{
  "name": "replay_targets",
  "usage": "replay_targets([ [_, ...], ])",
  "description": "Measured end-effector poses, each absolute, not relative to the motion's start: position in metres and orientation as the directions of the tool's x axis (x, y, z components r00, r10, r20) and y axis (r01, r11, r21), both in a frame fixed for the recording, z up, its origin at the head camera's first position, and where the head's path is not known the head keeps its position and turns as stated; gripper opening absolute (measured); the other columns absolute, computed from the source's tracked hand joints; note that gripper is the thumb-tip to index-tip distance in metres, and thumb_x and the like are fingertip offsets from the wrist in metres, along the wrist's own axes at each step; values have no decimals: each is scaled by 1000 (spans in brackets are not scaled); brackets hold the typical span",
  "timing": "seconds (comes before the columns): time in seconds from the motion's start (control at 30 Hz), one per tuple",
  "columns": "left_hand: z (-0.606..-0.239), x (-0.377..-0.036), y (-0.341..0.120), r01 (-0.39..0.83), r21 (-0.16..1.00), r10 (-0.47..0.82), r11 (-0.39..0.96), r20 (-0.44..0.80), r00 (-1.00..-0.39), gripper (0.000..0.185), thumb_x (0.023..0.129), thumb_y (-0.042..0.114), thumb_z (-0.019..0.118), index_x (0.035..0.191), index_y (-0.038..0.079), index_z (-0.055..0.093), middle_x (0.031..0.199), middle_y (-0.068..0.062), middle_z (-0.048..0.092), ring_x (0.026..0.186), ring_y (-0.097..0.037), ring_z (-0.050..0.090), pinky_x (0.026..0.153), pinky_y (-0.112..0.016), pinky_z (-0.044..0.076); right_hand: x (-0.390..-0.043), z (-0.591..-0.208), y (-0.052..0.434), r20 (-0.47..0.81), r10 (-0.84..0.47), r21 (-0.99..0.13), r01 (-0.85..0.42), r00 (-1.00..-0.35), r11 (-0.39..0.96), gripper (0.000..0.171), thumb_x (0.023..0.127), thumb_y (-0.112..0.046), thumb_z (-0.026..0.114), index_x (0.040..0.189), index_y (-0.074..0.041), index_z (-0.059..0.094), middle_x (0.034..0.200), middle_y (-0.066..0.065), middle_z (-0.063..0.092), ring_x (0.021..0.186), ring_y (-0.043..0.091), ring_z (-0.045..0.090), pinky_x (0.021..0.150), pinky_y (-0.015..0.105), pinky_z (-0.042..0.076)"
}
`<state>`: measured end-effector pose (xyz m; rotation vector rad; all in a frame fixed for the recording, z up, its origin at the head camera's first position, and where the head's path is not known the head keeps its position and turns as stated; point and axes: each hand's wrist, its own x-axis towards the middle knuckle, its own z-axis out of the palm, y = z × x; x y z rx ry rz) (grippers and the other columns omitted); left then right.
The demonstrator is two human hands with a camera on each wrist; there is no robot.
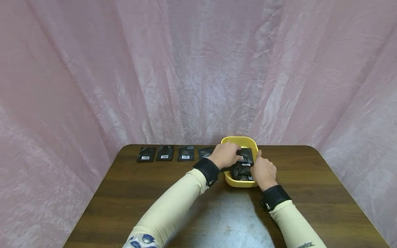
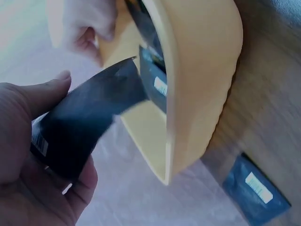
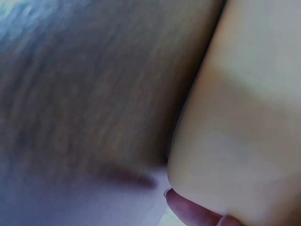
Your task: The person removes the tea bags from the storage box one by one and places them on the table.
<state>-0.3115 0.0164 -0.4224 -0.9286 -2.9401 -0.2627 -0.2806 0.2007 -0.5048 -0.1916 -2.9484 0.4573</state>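
Observation:
My left hand (image 1: 224,155) holds a flat black packet (image 2: 89,113) between thumb and fingers, over the yellow bin (image 1: 242,184). In the left wrist view the packet has a small white barcode label near its lower end, and its far end tilts toward the bin's opening. More black packets (image 1: 246,156) lie piled inside the bin, partly hidden by my hands. My right hand (image 1: 265,172) grips the right rim of the bin. In the right wrist view its fingertips (image 3: 193,209) show against the outer wall of the bin.
Several black packets, such as the leftmost one (image 1: 146,154), lie in a row along the back of the wooden table (image 1: 130,206), left of the bin. A pink curtain (image 1: 198,75) hangs right behind the table's back edge.

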Motion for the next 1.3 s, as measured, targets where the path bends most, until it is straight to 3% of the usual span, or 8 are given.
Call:
replay_targets([
  [0.17,-418,-309,-8,552,198,529,810,160,-834,28,100,44,74,118,23,78,106,4,81,88,-16,75,71,-32,58,-280,-504,203,115,154,-306,113,-981,945,86,91,-15,69,163,10,29,96,32,75,76,45,71,61,54,54],
  [0.33,-418,-301,-40,522,292,457,801,264,-849,31,100,42,74,121,18,77,100,-1,81,71,-14,71,60,-27,50,-278,-503,206,104,158,-304,120,-982,945,85,92,-15,68,164,9,28,95,32,74,72,42,70,59,52,53],
  [0.53,-422,-288,-88,472,434,343,767,345,-874,21,102,31,73,112,12,75,89,-7,78,54,-8,52,55,-24,39,-276,-502,205,104,158,-311,119,-982,943,85,93,-15,67,164,10,27,92,31,74,70,41,69,57,51,52],
  [0.63,-428,-281,-118,438,500,288,747,350,-891,11,104,22,70,104,11,72,84,-7,74,59,-9,50,57,-25,40,-276,-502,203,111,158,-310,117,-981,943,85,93,-15,68,163,10,28,90,29,74,69,40,68,56,50,51],
  [0.87,-451,-266,-187,313,590,104,744,360,-927,5,101,7,70,105,5,72,104,-14,79,89,-26,72,80,-41,57,-280,-499,201,125,155,-313,109,-980,943,84,93,-15,67,164,10,27,90,29,74,69,41,68,58,52,52],
  [1.1,-476,-256,-251,85,601,-142,795,320,-937,14,95,14,78,97,1,73,95,-17,70,91,-34,67,80,-46,50,-282,-502,196,99,158,-311,121,-982,943,85,94,-16,67,164,10,26,95,32,74,75,44,71,61,54,54],
  [1.17,-480,-251,-269,-19,624,-234,781,264,-936,16,96,17,76,101,2,74,99,-19,71,96,-38,67,81,-50,50,-282,-503,195,101,153,-310,115,-983,944,85,93,-16,67,163,10,27,95,32,74,75,44,71,62,55,55],
  [1.3,-487,-239,-300,-223,657,-386,720,112,-916,31,103,26,67,123,1,68,124,-25,72,118,-50,66,92,-63,51,-281,-503,196,112,150,-308,109,-982,945,86,92,-15,67,163,11,27,94,32,74,73,44,71,61,55,54],
])
